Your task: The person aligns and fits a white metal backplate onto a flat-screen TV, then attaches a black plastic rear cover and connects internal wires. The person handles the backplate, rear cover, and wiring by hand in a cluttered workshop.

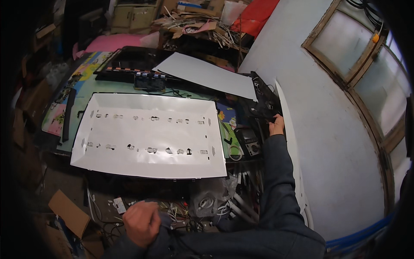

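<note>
A white TV backlight panel (151, 135), a shallow tray with two rows of cut-outs showing small lenses, lies at the front of the table. My right hand (277, 125) reaches past its right side to a pile of dark parts (263, 97) by the wall. Its fingers are closed among those parts; what they grip is hidden. In front of my body, below the panel's near edge, my left hand (141, 222) is curled into a loose fist with nothing visible in it. A multimeter (251, 142) sits between the panel and my right forearm.
A white sheet (209, 75) rests at the back over dark panels. One black strip (69, 114) lies left of the backlight panel. Under the table are tangled cables (181, 211) and a cardboard box (69, 211). A wall (332, 142) bounds the right.
</note>
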The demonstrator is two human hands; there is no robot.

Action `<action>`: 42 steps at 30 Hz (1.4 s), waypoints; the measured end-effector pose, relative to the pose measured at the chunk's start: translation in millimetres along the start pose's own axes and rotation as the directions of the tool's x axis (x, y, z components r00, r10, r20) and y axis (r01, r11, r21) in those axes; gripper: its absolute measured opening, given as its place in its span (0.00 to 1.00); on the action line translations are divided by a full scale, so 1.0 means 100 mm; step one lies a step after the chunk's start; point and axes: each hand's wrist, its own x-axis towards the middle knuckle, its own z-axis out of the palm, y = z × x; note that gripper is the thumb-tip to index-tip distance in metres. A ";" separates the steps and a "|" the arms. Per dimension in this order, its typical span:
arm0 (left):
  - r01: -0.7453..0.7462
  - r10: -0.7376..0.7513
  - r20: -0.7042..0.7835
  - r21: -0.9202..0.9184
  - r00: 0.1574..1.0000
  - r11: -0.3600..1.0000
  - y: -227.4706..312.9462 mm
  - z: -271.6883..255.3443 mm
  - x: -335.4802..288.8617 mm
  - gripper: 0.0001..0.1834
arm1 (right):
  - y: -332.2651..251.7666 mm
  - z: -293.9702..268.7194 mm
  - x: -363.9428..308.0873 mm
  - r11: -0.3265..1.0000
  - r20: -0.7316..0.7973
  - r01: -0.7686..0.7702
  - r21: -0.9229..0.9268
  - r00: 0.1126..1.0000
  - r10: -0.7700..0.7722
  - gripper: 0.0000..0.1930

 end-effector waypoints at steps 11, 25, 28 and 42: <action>-0.001 0.000 -0.018 -0.019 1.000 1.000 0.06 0.02 -0.03 0.06 | -0.75 -0.20 -0.55 0.940 -0.191 0.251 -0.232 0.935 -0.298 0.17; -0.041 0.041 -0.057 0.001 0.998 0.999 -0.06 -0.01 -0.13 0.06 | -1.12 -1.18 -1.27 0.889 -0.192 0.396 -0.231 0.877 -0.441 0.16; -0.028 0.029 -0.060 0.013 0.998 1.000 -0.11 -0.05 -0.16 0.06 | -1.19 -1.38 -1.48 0.901 -0.190 0.399 -0.171 0.884 -0.427 0.15; 0.000 0.001 0.039 -0.034 0.999 0.999 -0.27 -0.19 -0.21 0.05 | -1.71 -2.11 -2.36 0.939 -0.174 0.318 -0.130 0.925 -0.337 0.16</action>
